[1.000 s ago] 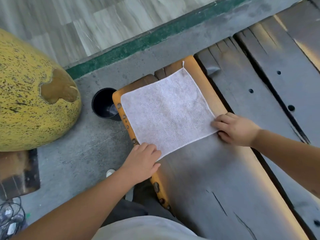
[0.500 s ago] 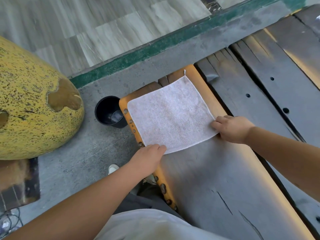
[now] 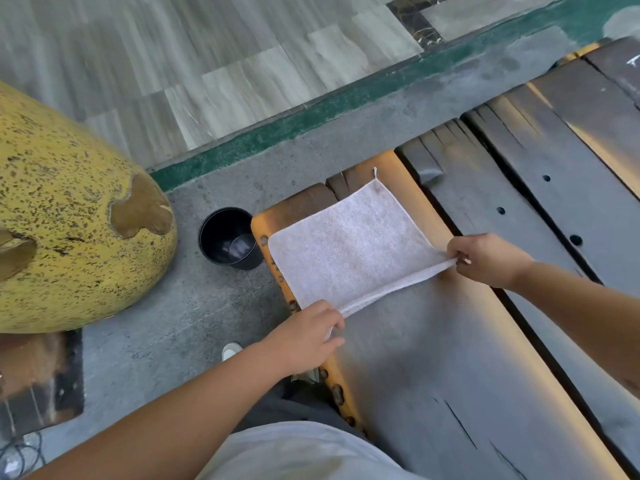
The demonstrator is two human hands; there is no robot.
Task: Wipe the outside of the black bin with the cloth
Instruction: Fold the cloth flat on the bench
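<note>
A white cloth (image 3: 349,245) lies spread on the end of a worn wooden bench (image 3: 450,358). My left hand (image 3: 304,336) pinches its near left corner, and my right hand (image 3: 485,258) pinches its near right corner. The near edge is lifted off the wood between them. A small black bin (image 3: 230,239) stands upright on the concrete floor just left of the bench end, partly hidden by the plank. Neither hand touches it.
A large yellow speckled rounded object (image 3: 69,216) sits on the floor at left. More dark wooden planks (image 3: 561,174) run along the right. A green strip (image 3: 311,116) and pale tiles lie beyond. My shoe (image 3: 231,350) and cables (image 3: 17,459) are near the bottom left.
Both hands went from resting on the cloth's near corners to pinching them, and the near edge has come up off the bench. The view has shifted slightly.
</note>
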